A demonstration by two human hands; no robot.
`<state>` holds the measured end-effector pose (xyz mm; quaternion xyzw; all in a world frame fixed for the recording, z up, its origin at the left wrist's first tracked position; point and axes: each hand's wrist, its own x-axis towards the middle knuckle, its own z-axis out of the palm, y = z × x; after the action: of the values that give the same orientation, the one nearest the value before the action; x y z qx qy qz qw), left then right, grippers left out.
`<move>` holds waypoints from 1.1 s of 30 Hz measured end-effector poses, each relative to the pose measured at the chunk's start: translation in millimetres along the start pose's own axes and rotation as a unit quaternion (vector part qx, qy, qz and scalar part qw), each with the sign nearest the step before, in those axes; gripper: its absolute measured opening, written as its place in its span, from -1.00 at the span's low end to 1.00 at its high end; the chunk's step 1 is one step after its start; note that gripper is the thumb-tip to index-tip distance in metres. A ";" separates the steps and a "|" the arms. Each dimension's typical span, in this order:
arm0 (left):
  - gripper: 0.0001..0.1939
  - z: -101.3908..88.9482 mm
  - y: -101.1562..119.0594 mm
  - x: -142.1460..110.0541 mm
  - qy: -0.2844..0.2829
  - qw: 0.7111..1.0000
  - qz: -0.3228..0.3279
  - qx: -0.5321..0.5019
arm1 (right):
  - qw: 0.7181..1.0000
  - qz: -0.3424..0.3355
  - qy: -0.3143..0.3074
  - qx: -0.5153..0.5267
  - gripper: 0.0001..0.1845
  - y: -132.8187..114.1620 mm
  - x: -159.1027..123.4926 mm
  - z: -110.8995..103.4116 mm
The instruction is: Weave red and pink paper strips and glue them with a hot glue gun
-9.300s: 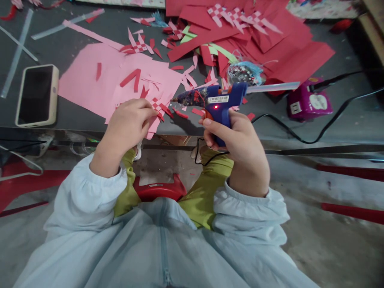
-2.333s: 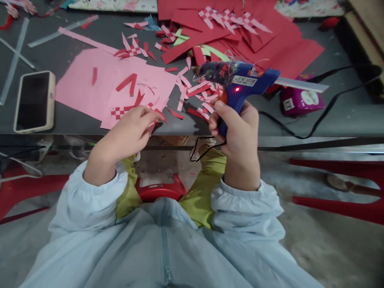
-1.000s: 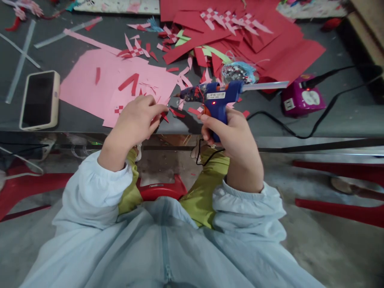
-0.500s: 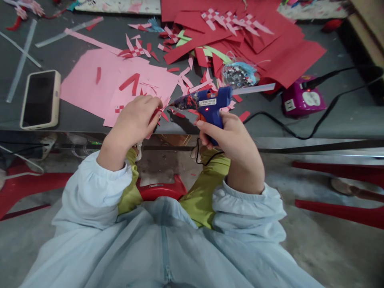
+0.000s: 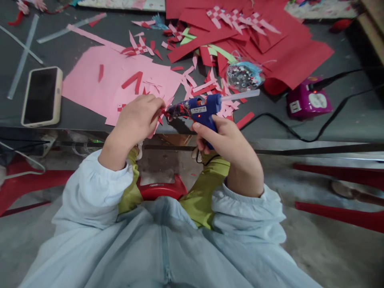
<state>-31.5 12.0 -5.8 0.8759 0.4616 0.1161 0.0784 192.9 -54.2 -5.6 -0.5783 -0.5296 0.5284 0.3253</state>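
Note:
My right hand is closed round the handle of a blue hot glue gun, whose small red light is lit. A clear glue stick juts from its back end. The nozzle points left, right at the fingertips of my left hand. Those fingers pinch a small red paper piece, mostly hidden by the hand. Beneath and behind the left hand lie pink paper sheets with red strips on them.
Red paper sheets pile up at the back right, with woven pink-and-red pieces on top. A bag of beads, a purple power adapter with black cables, a phone and loose glue sticks lie about the table.
The glue gun has moved left and slightly down, bringing its nozzle up to the paper at my left fingertips. My left hand stays nearly in place, still pinching.

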 end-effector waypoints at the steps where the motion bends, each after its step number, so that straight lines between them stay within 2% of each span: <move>1: -0.70 0.2 0.1 -0.2 0.001 1.000 0.000 0.000 | 1.000 0.002 -0.002 0.000 -0.66 -0.3 -0.3 -0.2; 17: -0.69 0.2 0.7 -1.4 -0.005 1.000 -0.007 -0.005 | 1.000 0.007 -0.028 -0.004 -0.67 -1.6 -0.2 -1.0; 33: -0.67 -1.7 3.5 -2.0 -0.006 1.000 -0.016 -0.001 | 1.000 0.002 -0.027 -0.001 -0.67 -3.9 0.6 1.5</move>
<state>-30.2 8.5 -3.6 0.8691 0.4748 0.1104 0.0839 190.3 -53.0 -2.5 -0.5650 -0.5373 0.5445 0.3092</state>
